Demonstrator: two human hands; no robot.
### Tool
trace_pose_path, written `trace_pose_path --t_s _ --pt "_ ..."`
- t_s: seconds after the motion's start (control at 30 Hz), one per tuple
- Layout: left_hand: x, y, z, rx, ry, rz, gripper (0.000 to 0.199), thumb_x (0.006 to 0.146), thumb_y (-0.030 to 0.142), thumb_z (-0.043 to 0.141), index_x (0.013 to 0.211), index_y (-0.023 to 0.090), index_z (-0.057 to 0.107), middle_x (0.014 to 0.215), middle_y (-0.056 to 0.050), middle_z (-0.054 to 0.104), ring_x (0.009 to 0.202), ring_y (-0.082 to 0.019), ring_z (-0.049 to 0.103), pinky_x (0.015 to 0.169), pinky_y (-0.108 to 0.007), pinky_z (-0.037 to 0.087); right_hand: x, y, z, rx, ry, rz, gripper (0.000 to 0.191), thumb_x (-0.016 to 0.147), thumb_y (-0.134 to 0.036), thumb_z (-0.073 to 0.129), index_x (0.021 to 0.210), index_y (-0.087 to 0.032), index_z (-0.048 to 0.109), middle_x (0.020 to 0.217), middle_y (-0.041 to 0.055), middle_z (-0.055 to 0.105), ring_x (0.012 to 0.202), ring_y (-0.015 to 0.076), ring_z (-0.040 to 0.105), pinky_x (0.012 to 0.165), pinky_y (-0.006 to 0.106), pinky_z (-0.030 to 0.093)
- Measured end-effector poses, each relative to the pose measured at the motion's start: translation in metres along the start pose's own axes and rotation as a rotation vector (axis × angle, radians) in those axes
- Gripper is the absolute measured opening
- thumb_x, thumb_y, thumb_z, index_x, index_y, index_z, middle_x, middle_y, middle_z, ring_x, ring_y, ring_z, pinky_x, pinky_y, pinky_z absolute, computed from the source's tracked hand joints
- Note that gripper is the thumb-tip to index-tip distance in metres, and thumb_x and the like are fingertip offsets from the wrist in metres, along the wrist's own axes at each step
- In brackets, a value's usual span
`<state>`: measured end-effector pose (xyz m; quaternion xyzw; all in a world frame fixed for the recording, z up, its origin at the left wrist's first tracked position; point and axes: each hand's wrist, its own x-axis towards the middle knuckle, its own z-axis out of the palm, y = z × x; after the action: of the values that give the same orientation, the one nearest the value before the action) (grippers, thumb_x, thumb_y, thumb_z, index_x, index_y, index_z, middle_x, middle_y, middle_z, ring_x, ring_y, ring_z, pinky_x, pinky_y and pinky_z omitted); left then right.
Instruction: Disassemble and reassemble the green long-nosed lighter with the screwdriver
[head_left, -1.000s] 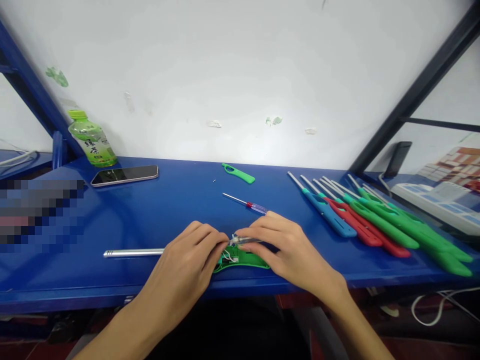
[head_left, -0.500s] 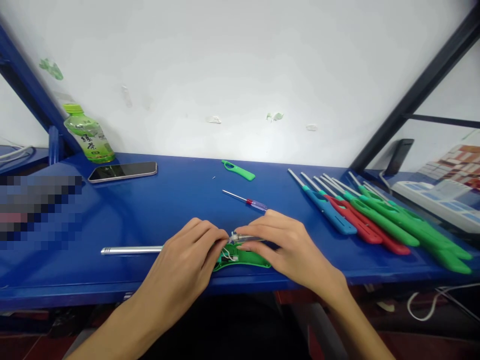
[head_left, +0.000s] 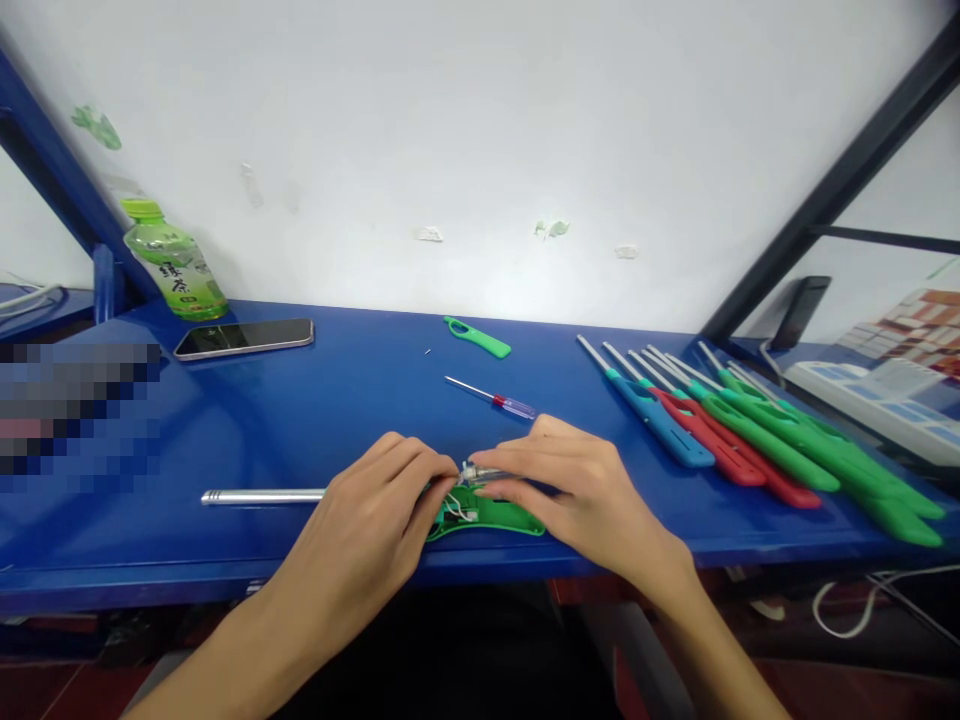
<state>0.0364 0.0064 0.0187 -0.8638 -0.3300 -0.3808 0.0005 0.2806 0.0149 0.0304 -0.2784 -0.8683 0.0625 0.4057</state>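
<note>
The right hand (head_left: 589,490) pinches a clear part (head_left: 491,474) just above the green shell (head_left: 502,515), which lies open near the table's (head_left: 360,400) front edge, white wires (head_left: 456,508) showing. The left hand's (head_left: 375,505) fingertips are narrow at the part's end, gripping or not I cannot tell; it hides the shell's left end, by a tube (head_left: 262,496). Beyond lie a screwdriver (head_left: 516,407) and green cover (head_left: 484,342); lighters (head_left: 772,446) right, phone (head_left: 246,338) left. The bottle's (head_left: 180,275) label reads 绿茶

Both forearms (head_left: 259,625) are bare — the fingers (head_left: 424,470), too.
</note>
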Motion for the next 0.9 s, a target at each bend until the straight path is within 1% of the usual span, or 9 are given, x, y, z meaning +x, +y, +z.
trace_pose_path --t_s 0.13,0.33,0.47,0.57,0.77,0.9 --pt "0.0003 0.0006 -0.0004 0.011 0.007 0.006 0.014 0.113 0.013 0.054 0.108 0.018 0.066 0.096 -0.002 0.072 0.085 -0.019 0.062 0.078 -0.033 0.052 0.0004 0.0011 0.0000 0.001 -0.002 -0.006 0.017 0.102 -0.021 0.078 0.119 -0.018 0.080 0.109 0.0019 0.088 0.091 0.0167 0.081 0.088 0.031 0.057" --pt "0.0010 0.0014 -0.0016 0.010 0.005 0.007 0.014 0.112 0.011 0.055 0.106 0.017 0.066 0.094 -0.002 0.071 0.084 -0.019 0.062 0.077 -0.032 0.051 0.0010 -0.0007 -0.0019 -0.006 -0.021 -0.007 0.017 0.102 -0.021 0.078 0.118 -0.014 0.080 0.106 0.0036 0.088 0.091 0.0163 0.080 0.087 0.029 0.056" --pt "0.0020 0.0013 -0.0015 0.016 -0.002 0.011 0.015 0.111 0.011 0.054 0.105 0.016 0.067 0.094 -0.002 0.072 0.084 -0.019 0.062 0.076 -0.032 0.051 0.0019 -0.0018 -0.0019 -0.009 -0.038 0.001 0.018 0.103 -0.022 0.077 0.118 -0.014 0.080 0.106 0.0036 0.087 0.092 0.0163 0.079 0.089 0.029 0.055" --pt "0.0018 0.0019 -0.0012 0.016 0.008 0.022 0.015 0.111 0.011 0.055 0.105 0.016 0.068 0.094 -0.002 0.073 0.084 -0.019 0.062 0.077 -0.032 0.051 0.0029 -0.0021 -0.0005 -0.008 -0.019 0.003 0.016 0.102 -0.020 0.077 0.117 -0.014 0.080 0.105 0.0033 0.087 0.092 0.0162 0.079 0.089 0.029 0.054" --pt "-0.0017 0.0016 -0.0001 0.060 0.045 0.006 0.012 0.111 0.015 0.058 0.110 0.017 0.070 0.098 -0.002 0.076 0.086 -0.019 0.064 0.082 -0.034 0.052 0.0038 -0.0023 0.0000 -0.028 0.015 0.012 0.012 0.103 -0.017 0.077 0.113 -0.014 0.080 0.106 0.0033 0.086 0.092 0.0168 0.078 0.099 0.033 0.052" --pt "-0.0016 0.0010 0.0000 0.050 0.030 -0.011 0.013 0.111 0.015 0.058 0.108 0.018 0.071 0.098 -0.002 0.076 0.086 -0.019 0.065 0.081 -0.034 0.052 0.0031 -0.0025 -0.0004 -0.029 0.003 0.014 0.013 0.103 -0.018 0.077 0.115 -0.015 0.080 0.105 0.0036 0.086 0.091 0.0173 0.077 0.095 0.033 0.054"
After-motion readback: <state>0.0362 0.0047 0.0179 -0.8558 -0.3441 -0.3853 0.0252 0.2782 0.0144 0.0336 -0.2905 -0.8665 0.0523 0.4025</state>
